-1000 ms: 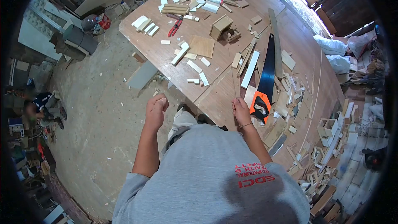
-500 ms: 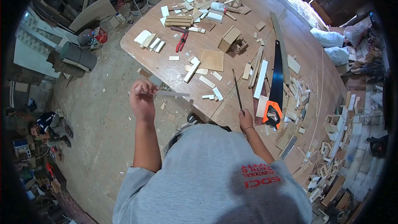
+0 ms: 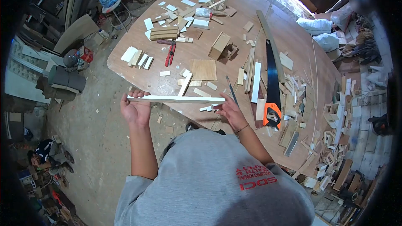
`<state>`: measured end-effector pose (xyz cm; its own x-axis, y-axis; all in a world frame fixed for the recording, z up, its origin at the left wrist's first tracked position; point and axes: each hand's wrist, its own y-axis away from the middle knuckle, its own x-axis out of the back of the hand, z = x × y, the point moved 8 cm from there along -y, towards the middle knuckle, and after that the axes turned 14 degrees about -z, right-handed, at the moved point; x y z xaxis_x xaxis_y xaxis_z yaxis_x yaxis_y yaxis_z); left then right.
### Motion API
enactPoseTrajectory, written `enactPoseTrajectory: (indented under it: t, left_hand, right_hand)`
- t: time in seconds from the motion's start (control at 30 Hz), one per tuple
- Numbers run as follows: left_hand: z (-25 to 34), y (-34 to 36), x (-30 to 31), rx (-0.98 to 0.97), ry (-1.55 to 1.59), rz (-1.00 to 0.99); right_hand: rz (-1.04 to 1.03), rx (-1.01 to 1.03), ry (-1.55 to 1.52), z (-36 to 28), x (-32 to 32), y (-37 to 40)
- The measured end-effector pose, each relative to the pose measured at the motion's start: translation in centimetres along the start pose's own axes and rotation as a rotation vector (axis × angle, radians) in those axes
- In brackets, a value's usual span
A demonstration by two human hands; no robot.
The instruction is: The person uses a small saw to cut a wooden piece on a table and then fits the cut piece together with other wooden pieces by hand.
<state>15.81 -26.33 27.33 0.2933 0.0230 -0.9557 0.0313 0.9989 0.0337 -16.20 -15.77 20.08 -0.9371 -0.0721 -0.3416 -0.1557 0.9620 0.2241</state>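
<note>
A long white wooden strip [image 3: 178,99] lies level across both my hands, in front of the table's near edge. My left hand [image 3: 137,109] is closed around its left end, palm up, with the fingers curled over it. At the other end, the thumb and fingers of my right hand [image 3: 231,113] pinch the strip's tip. A thin dark rod [image 3: 231,90] sticks up from behind my right hand; its lower end is hidden by the hand, and I cannot tell whether the hand holds it.
On the wooden table [image 3: 167,81] are a handsaw [image 3: 272,79] with an orange handle, red-handled pliers [image 3: 170,53], a square board [image 3: 204,70], a small wooden box [image 3: 219,45] and many offcuts. A person [image 3: 48,155] sits low at the far left.
The strip has swung level and come across toward my right hand, which has risen and moved left to its end. The camera view has shifted slightly.
</note>
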Motion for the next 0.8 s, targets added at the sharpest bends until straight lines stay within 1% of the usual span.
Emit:
enactPoseTrajectory:
  t: [0.03,0.07,0.1,0.13,0.17,0.2,0.23,0.27,0.3,0.37,0.4,0.47,0.53,0.67,0.7,0.73,0.8]
  left_hand:
    - [-0.6,-0.1,1.3,0.016,0.037,0.081]
    - [-1.3,-0.1,2.7,0.031,0.073,0.162]
    - [-1.8,-0.4,2.3,0.068,0.083,0.038]
    - [-1.9,-0.4,2.7,0.069,0.081,0.032]
    - [-2.4,-0.3,3.7,0.109,0.033,0.099]
    - [-2.9,-0.1,4.0,0.149,-0.015,0.165]
    - [-3.6,-0.3,4.0,0.226,-0.044,0.056]
    - [-3.9,-0.3,4.4,0.230,-0.045,0.055]
    - [-4.7,-0.1,4.8,0.325,-0.186,0.081]
    - [-5.7,0.3,7.2,0.490,-0.463,0.123]
    - [-5.9,0.3,8.3,0.491,-0.471,0.128]
    - [-6.8,0.6,9.2,0.616,-0.643,0.076]
    - [-7.7,0.5,8.4,0.627,-0.645,0.072]
    - [-9.3,-0.4,8.1,0.666,-0.786,0.011]
    - [-9.4,-0.7,7.9,0.674,-0.845,-0.003]
    - [-9.7,-0.9,7.8,0.686,-0.841,-0.014]
    - [-10.3,-1.0,7.5,0.833,-1.093,-0.152]
  right_hand:
    - [-0.143,-0.018,-0.109,-0.5,-1.4,-0.8]
    - [-0.143,-0.013,-0.108,-0.6,-1.2,-1.4]
    - [-0.112,0.016,-0.097,-1.2,-1.0,-2.0]
    - [-0.080,0.045,-0.086,-1.9,-0.8,-2.5]
    - [-0.028,0.067,-0.147,-2.5,-0.3,-2.6]
    - [-0.026,0.074,-0.146,-3.3,-0.2,-2.8]
    - [0.005,0.118,-0.182,-4.1,0.3,-2.8]
    - [0.038,0.160,-0.220,-4.7,0.9,-2.7]
    - [0.109,0.161,-0.249,-5.1,1.5,-2.5]
    - [0.153,0.196,-0.269,-5.1,2.9,-2.0]
    - [0.188,0.233,-0.288,-5.0,3.9,-1.7]
    - [0.181,0.225,-0.244,-4.4,5.7,-1.1]
    - [0.202,0.211,-0.221,-5.2,6.3,-0.1]
    - [0.284,0.227,-0.275,-6.3,6.6,1.4]
    - [0.312,0.273,-0.230,-6.8,6.7,1.5]
    - [0.340,0.318,-0.183,-7.5,6.8,1.6]
    - [0.374,0.326,-0.161,-8.5,6.9,1.5]
